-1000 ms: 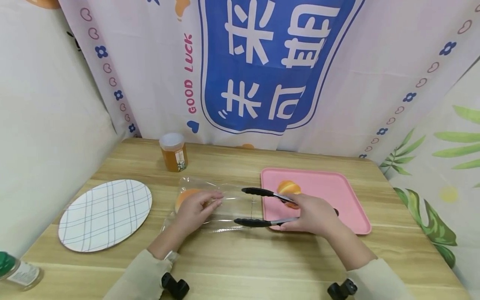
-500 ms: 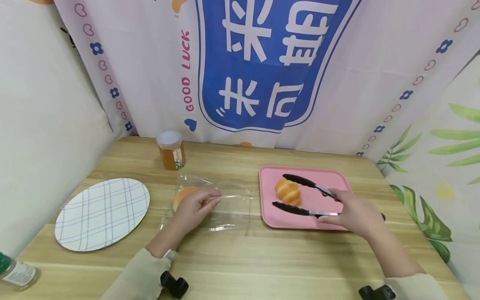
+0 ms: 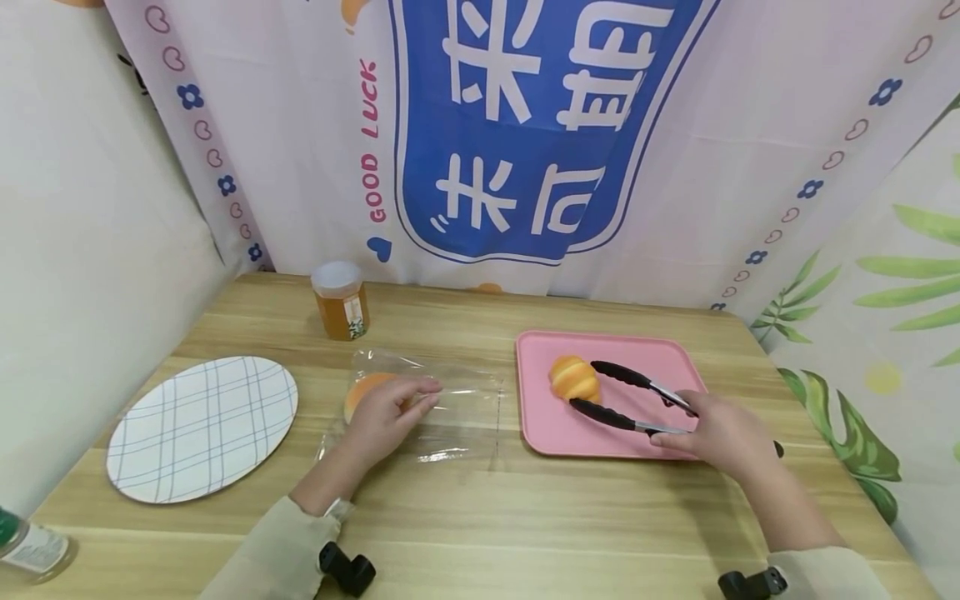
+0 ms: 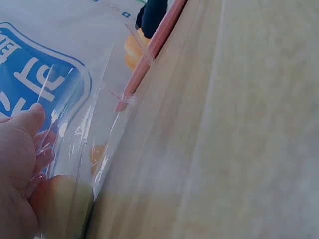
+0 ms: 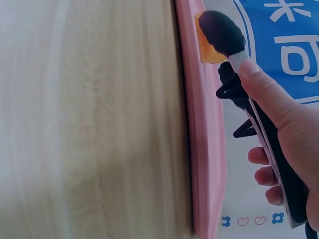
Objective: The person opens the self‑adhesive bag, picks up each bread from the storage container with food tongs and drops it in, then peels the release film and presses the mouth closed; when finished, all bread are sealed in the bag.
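Note:
My left hand [image 3: 390, 421] holds the film of a clear plastic bag [image 3: 467, 421] lying on the table, thumb on one side and fingers behind the film. Inside the bag is a round bun [image 3: 365, 392], partly covered by that hand; the left wrist view shows the bun [image 4: 62, 206] beside the palm. My right hand [image 3: 726, 435] grips black-tipped metal tongs [image 3: 606, 415] over the pink tray [image 3: 652, 352]. Their arms are spread. A ridged golden bread roll [image 3: 573, 377] sits on the tray at the tips; whether they touch it I cannot tell.
An oval checked plate [image 3: 202, 429] lies at the left. Behind the bag stands a jar of amber contents [image 3: 341, 304] with a whitish lid. A green-capped bottle [image 3: 33, 546] is at the near left edge. A printed curtain [image 3: 300, 150] hangs behind the table [image 3: 487, 533].
My right hand has drawn the tongs rightward, away from the bag's mouth and over the tray, with their tips now by the bread roll. My left hand has stayed at the bag.

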